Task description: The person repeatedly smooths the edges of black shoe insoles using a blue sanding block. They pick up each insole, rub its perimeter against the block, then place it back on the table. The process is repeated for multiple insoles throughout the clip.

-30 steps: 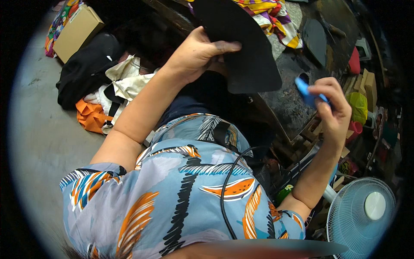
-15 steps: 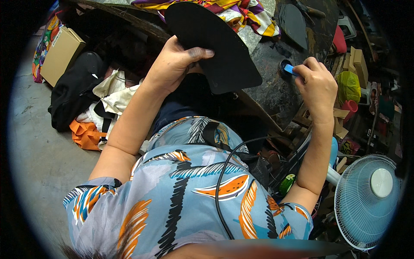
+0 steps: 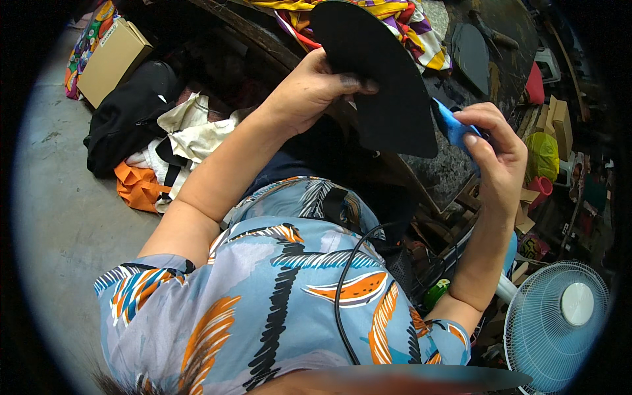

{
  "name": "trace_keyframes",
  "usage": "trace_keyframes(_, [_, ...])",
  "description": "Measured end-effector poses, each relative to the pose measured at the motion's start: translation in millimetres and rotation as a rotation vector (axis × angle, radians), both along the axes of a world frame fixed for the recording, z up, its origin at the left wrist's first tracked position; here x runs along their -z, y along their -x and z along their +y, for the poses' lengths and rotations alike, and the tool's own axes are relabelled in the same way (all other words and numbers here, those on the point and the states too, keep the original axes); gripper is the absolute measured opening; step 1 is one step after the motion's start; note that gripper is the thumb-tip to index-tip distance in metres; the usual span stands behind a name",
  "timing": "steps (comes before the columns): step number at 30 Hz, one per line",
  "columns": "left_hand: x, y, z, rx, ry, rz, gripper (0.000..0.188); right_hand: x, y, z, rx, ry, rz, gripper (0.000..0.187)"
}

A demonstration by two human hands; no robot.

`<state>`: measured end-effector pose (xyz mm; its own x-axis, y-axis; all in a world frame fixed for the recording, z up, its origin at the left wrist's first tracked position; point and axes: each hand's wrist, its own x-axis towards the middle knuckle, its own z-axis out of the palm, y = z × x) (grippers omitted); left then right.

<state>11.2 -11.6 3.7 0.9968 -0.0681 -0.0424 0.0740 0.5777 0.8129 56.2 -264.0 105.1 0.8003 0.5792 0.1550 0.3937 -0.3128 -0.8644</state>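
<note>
Gripping a curved, flat black panel (image 3: 388, 89) near its left edge, your left hand (image 3: 316, 91) has its thumb laid across the upper face, the thumb's skin darkened by smudges. The panel is raised in front of you, tilted, over the near edge of the dark worktable (image 3: 453, 172). Your right hand (image 3: 495, 148) pinches a small blue piece (image 3: 454, 125) between thumb and fingers; its tip looks dark and sits right by the panel's right edge, though you cannot tell from this angle whether they touch. Beyond the panel lies a bunched multicoloured cloth (image 3: 428, 41), with a flat grey piece (image 3: 471, 60) to its right on the worktable. A pale-blue fan (image 3: 546, 329) stands at your lower right, below your right forearm.
</note>
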Motion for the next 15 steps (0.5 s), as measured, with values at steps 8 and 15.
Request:
trace_keyframes(8, [9.1,-5.7,6.9,-0.035,0.055,-0.02,0.029,-7.2,1.7,-1.7,-0.081,0.028,0.043,0.022])
trace_keyframes(15, [9.2,-7.0,1.4,-0.034,0.118,-0.025,0.023,3.9,0.2,7.4,-0.069,-0.007,0.043,0.021])
